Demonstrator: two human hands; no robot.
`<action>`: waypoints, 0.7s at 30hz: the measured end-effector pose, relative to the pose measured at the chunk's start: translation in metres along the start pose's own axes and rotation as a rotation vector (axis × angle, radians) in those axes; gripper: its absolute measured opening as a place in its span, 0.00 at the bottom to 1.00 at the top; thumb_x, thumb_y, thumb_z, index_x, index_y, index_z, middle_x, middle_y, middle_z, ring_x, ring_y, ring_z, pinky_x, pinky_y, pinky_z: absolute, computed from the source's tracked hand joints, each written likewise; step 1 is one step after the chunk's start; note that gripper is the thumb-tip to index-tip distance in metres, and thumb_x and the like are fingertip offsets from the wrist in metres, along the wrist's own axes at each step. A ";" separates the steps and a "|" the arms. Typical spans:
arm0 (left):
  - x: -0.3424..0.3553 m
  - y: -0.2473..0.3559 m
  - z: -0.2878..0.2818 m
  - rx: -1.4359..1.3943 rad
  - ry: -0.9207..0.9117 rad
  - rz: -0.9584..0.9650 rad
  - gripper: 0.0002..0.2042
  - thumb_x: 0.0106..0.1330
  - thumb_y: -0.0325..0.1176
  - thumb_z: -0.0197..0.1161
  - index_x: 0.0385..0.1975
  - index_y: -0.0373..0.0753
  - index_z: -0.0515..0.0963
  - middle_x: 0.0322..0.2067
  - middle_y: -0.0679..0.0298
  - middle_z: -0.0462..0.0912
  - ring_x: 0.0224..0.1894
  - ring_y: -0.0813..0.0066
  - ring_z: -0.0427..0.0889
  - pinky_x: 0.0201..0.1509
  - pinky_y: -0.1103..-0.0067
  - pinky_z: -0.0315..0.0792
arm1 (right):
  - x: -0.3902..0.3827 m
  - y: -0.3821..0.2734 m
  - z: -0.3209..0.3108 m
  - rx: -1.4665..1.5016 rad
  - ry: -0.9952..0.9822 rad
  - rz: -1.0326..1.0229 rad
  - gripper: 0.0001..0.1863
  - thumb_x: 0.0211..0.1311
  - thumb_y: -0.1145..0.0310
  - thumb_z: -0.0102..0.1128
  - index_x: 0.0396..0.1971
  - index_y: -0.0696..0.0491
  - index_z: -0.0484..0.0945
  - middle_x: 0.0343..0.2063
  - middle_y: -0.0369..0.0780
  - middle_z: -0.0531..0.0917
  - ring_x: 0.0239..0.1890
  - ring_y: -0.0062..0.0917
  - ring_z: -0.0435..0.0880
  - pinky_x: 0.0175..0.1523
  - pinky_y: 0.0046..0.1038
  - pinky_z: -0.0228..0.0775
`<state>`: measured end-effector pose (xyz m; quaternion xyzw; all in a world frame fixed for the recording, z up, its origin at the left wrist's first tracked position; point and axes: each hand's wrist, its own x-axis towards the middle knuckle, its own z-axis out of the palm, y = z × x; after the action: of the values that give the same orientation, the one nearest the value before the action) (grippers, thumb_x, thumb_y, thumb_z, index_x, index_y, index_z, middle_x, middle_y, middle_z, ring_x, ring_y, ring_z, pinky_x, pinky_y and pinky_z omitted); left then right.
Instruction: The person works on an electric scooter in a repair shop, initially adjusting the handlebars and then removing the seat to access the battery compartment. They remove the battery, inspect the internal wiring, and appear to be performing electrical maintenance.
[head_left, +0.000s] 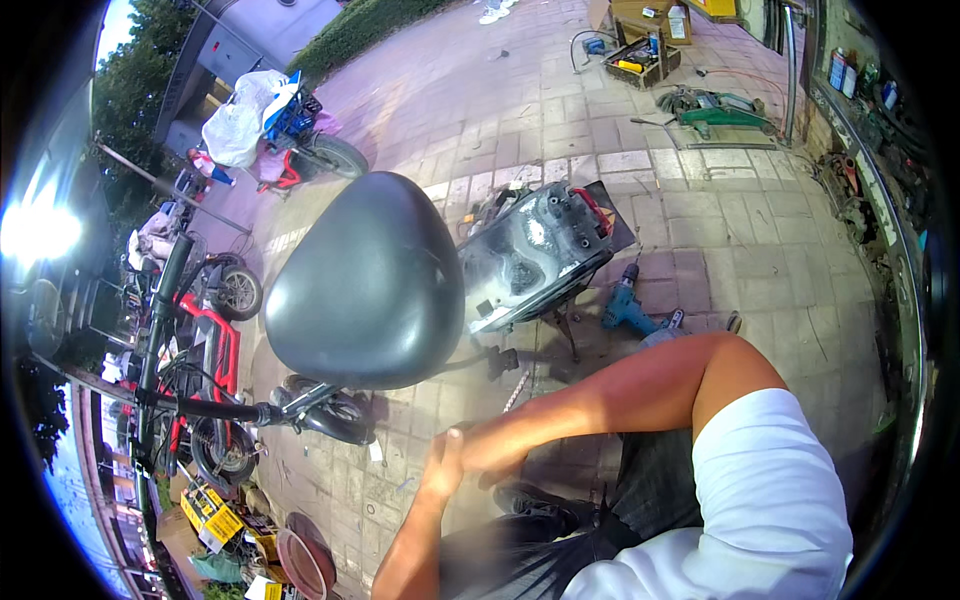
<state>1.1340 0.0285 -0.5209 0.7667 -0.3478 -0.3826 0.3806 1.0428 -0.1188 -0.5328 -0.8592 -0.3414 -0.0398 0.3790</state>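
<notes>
My hands meet low in the middle of the head view, above the paving. My left hand has its fingers closed, thumb up, against my right hand. The right hand is curled and partly behind its own forearm; anything inside either hand is hidden. Just beyond them is a large black saddle, with a bare metal frame tube showing below it. To its right lies a grey, dusty scooter body part. A thin pale rod shows beside my right forearm.
A blue cordless drill lies on the bricks near my right knee. Farther right are a green power tool and an open toolbox. Red scooters stand at left; boxes and a round tub sit lower left.
</notes>
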 end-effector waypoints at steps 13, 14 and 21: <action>0.032 0.008 -0.013 0.385 -0.297 -0.022 0.26 0.71 0.52 0.49 0.53 0.34 0.74 0.44 0.50 0.82 0.49 0.63 0.79 0.54 0.72 0.70 | -0.036 0.003 -0.030 0.059 -0.312 0.444 0.26 0.53 0.64 0.67 0.52 0.56 0.73 0.50 0.50 0.77 0.52 0.46 0.75 0.55 0.41 0.69; 0.034 0.007 -0.015 0.442 -0.341 -0.036 0.26 0.70 0.52 0.52 0.54 0.34 0.74 0.44 0.54 0.83 0.48 0.66 0.79 0.53 0.73 0.71 | -0.036 0.005 -0.033 -0.036 -0.461 0.571 0.26 0.53 0.62 0.67 0.52 0.56 0.73 0.49 0.49 0.78 0.52 0.45 0.76 0.54 0.42 0.69; 0.038 0.008 -0.019 0.511 -0.391 -0.087 0.27 0.65 0.50 0.59 0.57 0.36 0.72 0.50 0.50 0.79 0.50 0.62 0.81 0.54 0.72 0.72 | -0.055 0.029 -0.021 -0.116 -0.391 0.649 0.20 0.51 0.59 0.66 0.42 0.55 0.82 0.40 0.46 0.84 0.45 0.42 0.82 0.46 0.43 0.74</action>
<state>1.1657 -0.0010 -0.5185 0.7636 -0.4659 -0.4389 0.0853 1.0225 -0.1776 -0.5545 -0.9341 -0.1144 0.2276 0.2503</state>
